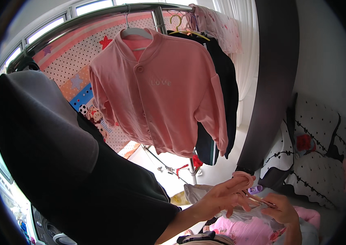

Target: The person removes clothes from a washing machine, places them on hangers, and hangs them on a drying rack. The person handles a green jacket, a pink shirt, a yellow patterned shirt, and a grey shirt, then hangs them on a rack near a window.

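Note:
My left hand (222,199) reaches in from the lower left, its fingers bent around a pink loop-shaped piece (244,177), which looks like part of a plastic clothes hanger. To its right, my right hand (280,208) pinches thin pink strips of what seems to be the same item. Thin translucent plastic (196,193) lies behind and under both hands. Beneath them is pink floral fabric (246,229). Above hangs a pink button-front jacket (173,101) on a light grey hanger (137,32), apart from my hands. The full shape of the held item is hidden by my fingers.
A metal clothes rail (99,19) spans the top. Dark clothing (229,82) hangs behind the pink jacket. A black and grey garment (65,122) fills the left side. White bedding with dark trim (313,177) is at right, a front-loading washing machine (45,229) at lower left.

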{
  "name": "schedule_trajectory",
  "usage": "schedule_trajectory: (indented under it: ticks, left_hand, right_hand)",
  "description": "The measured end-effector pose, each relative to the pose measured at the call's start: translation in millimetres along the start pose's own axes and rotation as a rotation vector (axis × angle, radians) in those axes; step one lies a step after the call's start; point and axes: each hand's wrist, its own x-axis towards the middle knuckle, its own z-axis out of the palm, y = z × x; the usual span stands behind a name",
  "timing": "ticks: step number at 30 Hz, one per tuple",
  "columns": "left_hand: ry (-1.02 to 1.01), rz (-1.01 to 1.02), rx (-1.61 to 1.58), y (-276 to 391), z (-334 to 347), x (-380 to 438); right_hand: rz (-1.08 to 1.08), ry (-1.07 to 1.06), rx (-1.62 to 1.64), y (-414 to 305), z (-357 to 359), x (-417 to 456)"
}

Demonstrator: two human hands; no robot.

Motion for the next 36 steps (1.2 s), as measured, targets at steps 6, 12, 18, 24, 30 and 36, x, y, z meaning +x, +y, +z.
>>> schedule_trajectory:
  ticks: [6,12,18,24,30,36]
  left_hand:
    - [-0.059,0.51,0.079,76.1,31.2,-13.3]
    - [0.47,0.891,0.729,188.7,60.6,-5.4]
    - [0.771,1.086,0.845,253.2,55.0,-6.2]
    - [0.989,1.196,0.904,263.9,59.0,-32.9]
    - [0.88,1.174,0.926,251.8,77.1,-50.0]
    - [0.88,1.11,0.992,234.2,85.3,-59.9]
  right_hand:
    - [-0.281,-0.05,-0.042,-103.1,-20.7,66.5]
    - [-0.628,0.064,0.011,-194.6,-4.7,156.3]
    - [-0.919,0.262,0.023,-243.4,5.7,219.4]
    - [-1.154,0.629,-0.072,-276.1,-0.1,248.9]
    - [-1.159,0.8,-0.195,-333.6,-39.3,295.1]
    - [-1.065,0.695,-0.288,-370.4,-18.9,324.8]
